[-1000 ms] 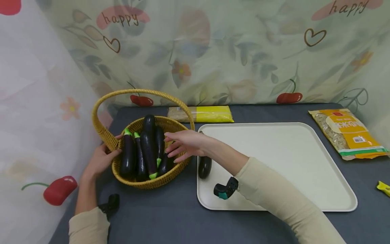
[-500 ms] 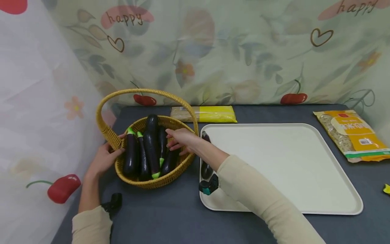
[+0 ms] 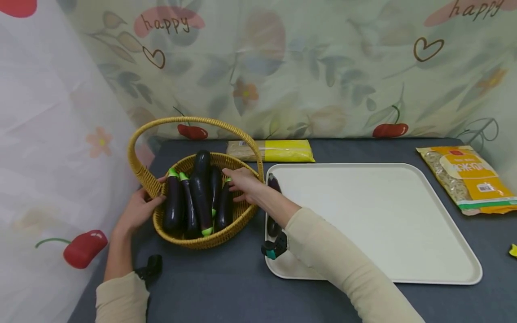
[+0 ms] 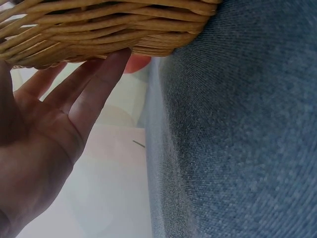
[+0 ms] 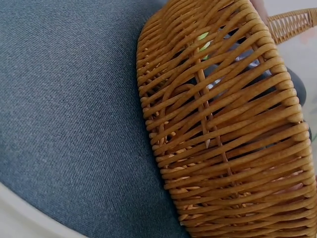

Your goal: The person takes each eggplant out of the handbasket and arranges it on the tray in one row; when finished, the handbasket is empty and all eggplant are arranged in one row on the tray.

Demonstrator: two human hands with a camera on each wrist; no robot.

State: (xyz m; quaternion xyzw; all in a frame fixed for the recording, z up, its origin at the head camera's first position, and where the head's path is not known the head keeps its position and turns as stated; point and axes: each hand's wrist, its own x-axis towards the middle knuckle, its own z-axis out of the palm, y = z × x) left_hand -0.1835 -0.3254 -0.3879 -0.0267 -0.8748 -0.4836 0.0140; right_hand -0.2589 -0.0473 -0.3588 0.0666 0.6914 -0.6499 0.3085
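Note:
A wicker basket (image 3: 190, 244) with a tall arched handle holds several dark purple eggplants (image 3: 174, 206). My left hand (image 3: 139, 208) grips its left rim at the handle's base, thumb on top; in the left wrist view, the fingers (image 4: 101, 91) reach up against the woven wall. Inside the right rim, my right hand (image 3: 244, 184) has loosely bent fingers at the green-stemmed top of the rightmost eggplant (image 3: 224, 208). Another eggplant (image 3: 273, 226) lies along the left edge of the white tray (image 3: 363, 215), partly hidden by my right forearm. The right wrist view shows the basket's outer wall (image 5: 233, 124).
Behind the basket and tray lies a yellow-and-clear packet (image 3: 286, 150). An orange bag of grain (image 3: 468, 179) rests to the tray's right, and a small yellow item (image 3: 513, 250) shows at the right edge. Printed cloth (image 3: 307, 76) hangs behind the dark table (image 3: 218, 287).
My right hand has moved deeper into the basket, then slightly right. The rightmost eggplant has shifted more upright and its green stem now shows. My left hand stays on the rim.

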